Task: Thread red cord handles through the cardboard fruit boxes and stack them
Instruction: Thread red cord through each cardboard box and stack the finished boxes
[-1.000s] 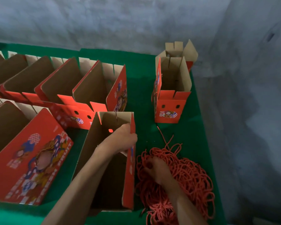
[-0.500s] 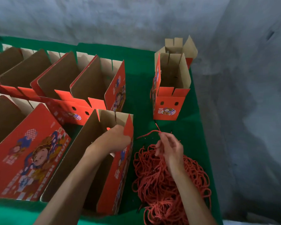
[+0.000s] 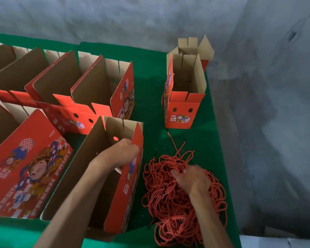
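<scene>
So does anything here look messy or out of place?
Only the heap of red cords on the green table cover: it is one loose tangle, with a stray cord end trailing toward the small upright red cardboard box.

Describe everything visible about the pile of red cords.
The pile of red cords is a loose, tangled heap of thin twisted cord lengths, lying on the green table cover at the near right, beside the open box that the left hand holds. A few strands stray toward the small upright box. The right hand rests on top, fingers dug into the strands.
</scene>
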{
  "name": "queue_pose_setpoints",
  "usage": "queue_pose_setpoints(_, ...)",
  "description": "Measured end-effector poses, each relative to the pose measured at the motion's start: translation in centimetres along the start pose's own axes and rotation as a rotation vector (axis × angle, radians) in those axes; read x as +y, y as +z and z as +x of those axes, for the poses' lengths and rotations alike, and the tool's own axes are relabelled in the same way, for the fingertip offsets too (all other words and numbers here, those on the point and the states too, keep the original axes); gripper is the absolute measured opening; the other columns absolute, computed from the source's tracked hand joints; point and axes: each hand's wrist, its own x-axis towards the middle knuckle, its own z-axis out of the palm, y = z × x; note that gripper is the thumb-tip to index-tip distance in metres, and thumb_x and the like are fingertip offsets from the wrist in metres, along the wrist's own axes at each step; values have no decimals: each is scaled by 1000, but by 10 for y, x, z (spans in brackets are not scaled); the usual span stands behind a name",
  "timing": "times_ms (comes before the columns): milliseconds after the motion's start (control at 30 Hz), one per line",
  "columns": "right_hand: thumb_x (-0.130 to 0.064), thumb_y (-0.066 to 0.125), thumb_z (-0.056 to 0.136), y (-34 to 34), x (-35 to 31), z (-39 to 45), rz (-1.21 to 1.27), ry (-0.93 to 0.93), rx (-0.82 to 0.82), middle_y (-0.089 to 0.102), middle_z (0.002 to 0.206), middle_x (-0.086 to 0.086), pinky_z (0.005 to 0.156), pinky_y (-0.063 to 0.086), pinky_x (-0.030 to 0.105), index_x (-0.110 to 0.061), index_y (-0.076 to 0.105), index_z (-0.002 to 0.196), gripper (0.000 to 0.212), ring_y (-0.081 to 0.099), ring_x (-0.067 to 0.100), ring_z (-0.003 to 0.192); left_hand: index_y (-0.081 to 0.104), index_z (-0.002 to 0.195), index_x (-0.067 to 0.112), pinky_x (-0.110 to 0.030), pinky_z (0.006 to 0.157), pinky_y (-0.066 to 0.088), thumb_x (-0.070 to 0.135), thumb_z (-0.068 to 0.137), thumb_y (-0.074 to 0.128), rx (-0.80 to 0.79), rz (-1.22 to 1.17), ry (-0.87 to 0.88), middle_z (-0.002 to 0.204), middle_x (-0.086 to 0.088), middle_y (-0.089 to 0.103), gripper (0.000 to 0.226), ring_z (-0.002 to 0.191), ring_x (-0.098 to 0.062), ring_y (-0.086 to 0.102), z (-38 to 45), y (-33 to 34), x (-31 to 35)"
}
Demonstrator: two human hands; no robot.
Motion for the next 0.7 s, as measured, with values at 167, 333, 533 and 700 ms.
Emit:
queue_pose_setpoints(167,-46,59,100,22,-25,10,6,-389,151,62,121,-4,104,41,38,-25,72,118,31,54,21,121,53,107,5,-43,54,63,22,98,46,-35,-18,-43,103,-18,69,21,79,-37,74,0,0,1)
queue_pose_setpoints(333,-32,58,102,46,-36,22,-175,-370,-7,66,122,-1,111,35,39,-24,74,112,21,52,25,124,52,97,12,-36,51,60,24,99,46,-42,-25,-47,93,-10,68,14,75,-32,74,0,-2,-1)
queue_pose_setpoints(533,-50,61,99,47,-21,18,192,-373,168,67,95,-15,100,37,33,-32,72,95,22,59,11,96,50,117,12,-36,52,61,28,97,50,-33,-82,-75,98,-10,68,25,78,-31,74,2,-6,-8)
queue_pose_setpoints(700,-52,64,98,34,-23,9,305,-377,186,74,96,-17,104,37,31,-32,78,97,25,64,7,96,61,119,8,-43,74,64,34,96,52,-55,-130,-97,101,-14,75,36,81,-30,77,3,-8,-13)
